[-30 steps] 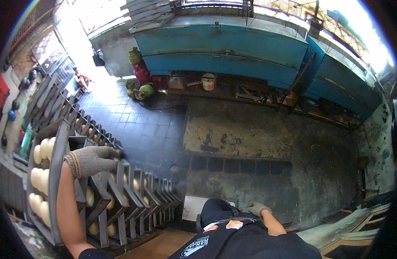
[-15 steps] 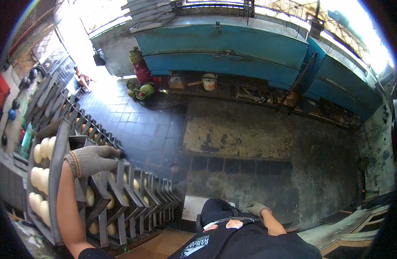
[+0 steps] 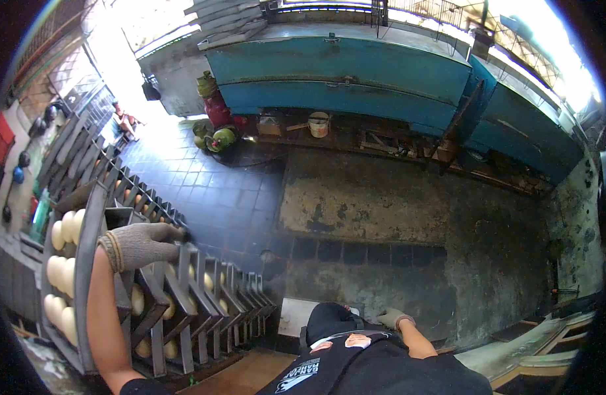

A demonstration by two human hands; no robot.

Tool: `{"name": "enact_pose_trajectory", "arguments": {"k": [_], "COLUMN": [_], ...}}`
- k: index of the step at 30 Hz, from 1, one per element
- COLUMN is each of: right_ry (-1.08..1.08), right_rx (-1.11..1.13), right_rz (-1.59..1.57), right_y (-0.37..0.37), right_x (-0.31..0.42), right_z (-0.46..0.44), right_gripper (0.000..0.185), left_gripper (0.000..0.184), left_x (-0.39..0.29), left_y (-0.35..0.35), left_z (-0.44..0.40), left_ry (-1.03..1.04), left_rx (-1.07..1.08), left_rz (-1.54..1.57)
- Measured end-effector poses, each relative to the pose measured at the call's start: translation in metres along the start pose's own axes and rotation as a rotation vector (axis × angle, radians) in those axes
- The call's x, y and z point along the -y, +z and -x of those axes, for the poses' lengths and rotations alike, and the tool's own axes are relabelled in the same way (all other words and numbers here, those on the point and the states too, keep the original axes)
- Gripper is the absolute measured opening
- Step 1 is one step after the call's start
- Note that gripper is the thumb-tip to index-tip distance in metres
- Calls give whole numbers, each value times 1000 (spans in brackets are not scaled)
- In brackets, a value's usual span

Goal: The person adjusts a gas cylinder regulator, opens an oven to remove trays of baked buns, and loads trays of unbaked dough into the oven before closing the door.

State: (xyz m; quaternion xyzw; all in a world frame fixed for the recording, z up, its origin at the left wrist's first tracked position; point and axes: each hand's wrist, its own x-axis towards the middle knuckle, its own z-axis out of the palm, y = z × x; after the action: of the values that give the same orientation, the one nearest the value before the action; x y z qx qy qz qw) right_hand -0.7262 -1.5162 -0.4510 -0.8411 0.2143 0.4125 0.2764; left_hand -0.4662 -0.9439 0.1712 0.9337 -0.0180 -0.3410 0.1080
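My left hand point(image 3: 141, 245), in a grey knitted glove, lies over the corner of a tall stack of dark metal trays point(image 3: 159, 306) on the left. Its fingers stretch to the right with darkened tips, and nothing shows lifted in them. Beneath my left forearm, the top tray point(image 3: 85, 283) holds several pale, smooth, oval dough pieces point(image 3: 60, 271) in rows. More rounded pieces show between the trays lower down. My right hand point(image 3: 392, 318), gloved too, hangs by my side above the floor. Its fingers look loosely extended and hold nothing visible.
Long blue metal cabinets point(image 3: 342, 72) line the far side. Green and red gas cylinders point(image 3: 217, 125) and a white bucket point(image 3: 318, 124) stand before them. A seated person point(image 3: 125, 122) is at the far left. More stacked trays point(image 3: 69, 148) stand behind the near stack. Wooden frames point(image 3: 546, 361) lie at lower right.
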Motion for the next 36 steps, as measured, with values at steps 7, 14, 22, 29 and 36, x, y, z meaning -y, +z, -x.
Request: {"name": "enact_pose_trajectory", "arguments": {"k": [7,14,22,29,36], "right_ry": [-15,-48,9,44,30], "right_rx": [31,86,16,50,147], "right_rz": [21,-37,16,-1,-84], "right_y": [-14,-20,-6,-8,-36], "right_x": [15,20,7,8,38], "right_z": [19,27,8,9,51], "right_gripper": [71,67,72,77,75], "left_gripper": [67,67,66,65,65], "left_x": [12,19,11,20,16], "left_y": [3,2,2,3,5], "left_z": [-8,-10,-7,-12,-10], "left_ry": [15,8,-19,-18,-15], "left_rx": [7,-10,14,-6,2], "left_rz": [26,17,38,29,130]}}
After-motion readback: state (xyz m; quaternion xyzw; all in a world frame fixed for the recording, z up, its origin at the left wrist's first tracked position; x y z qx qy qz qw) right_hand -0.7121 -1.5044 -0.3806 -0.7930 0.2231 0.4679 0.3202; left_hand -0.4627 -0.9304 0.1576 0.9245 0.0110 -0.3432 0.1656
